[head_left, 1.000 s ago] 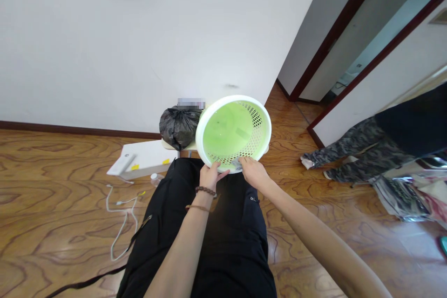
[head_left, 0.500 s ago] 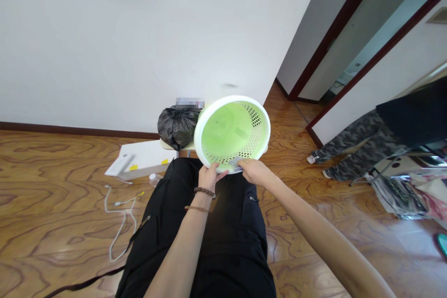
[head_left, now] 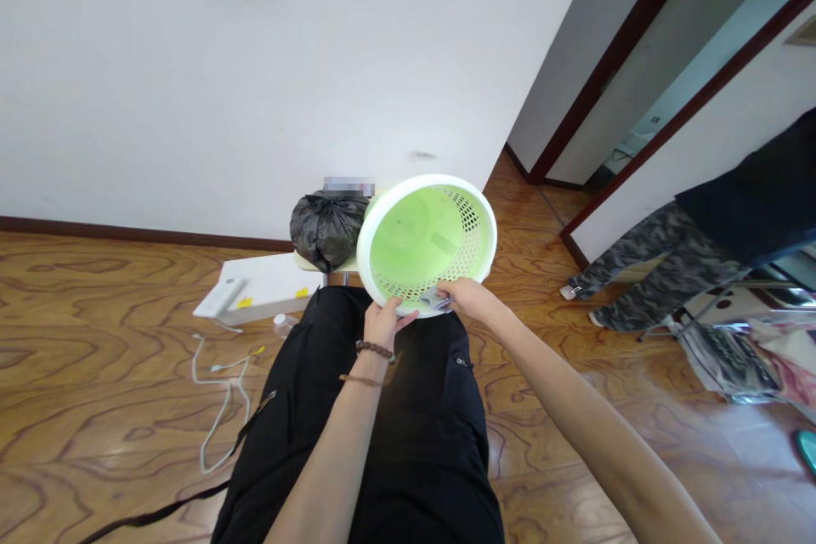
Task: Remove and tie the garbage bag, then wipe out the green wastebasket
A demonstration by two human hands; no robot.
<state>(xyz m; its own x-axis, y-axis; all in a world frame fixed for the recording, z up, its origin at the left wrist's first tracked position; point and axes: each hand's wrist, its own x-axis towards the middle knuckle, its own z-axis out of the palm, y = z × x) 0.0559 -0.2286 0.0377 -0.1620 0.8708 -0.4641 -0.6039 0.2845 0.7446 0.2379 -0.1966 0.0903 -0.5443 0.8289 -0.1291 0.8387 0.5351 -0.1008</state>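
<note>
A round plastic basket (head_left: 417, 229), pale green inside with a white rim and perforated sides, is tilted so its opening faces me. My left hand (head_left: 382, 321) grips the near rim, thumb on the inner side and fingers underneath. In my right hand (head_left: 464, 297) is a small crumpled greyish-white cloth (head_left: 435, 299), pinched against the inside of the near wall, just right of my left thumb. The basket stands above my knees, partly over a small pale stool, whose top is mostly hidden.
A knotted black plastic bag (head_left: 328, 231) sits beside the basket, by the wall. On the wooden floor lie a white box (head_left: 264, 285), a small bottle (head_left: 284, 324) and a white cable (head_left: 223, 416). To the right, a person in camouflage trousers (head_left: 688, 268) stands near piled items.
My right hand has shifted slightly up and inward over the rim with the cloth. My left hand keeps its hold on the basket. The person at the right has leaned a little.
</note>
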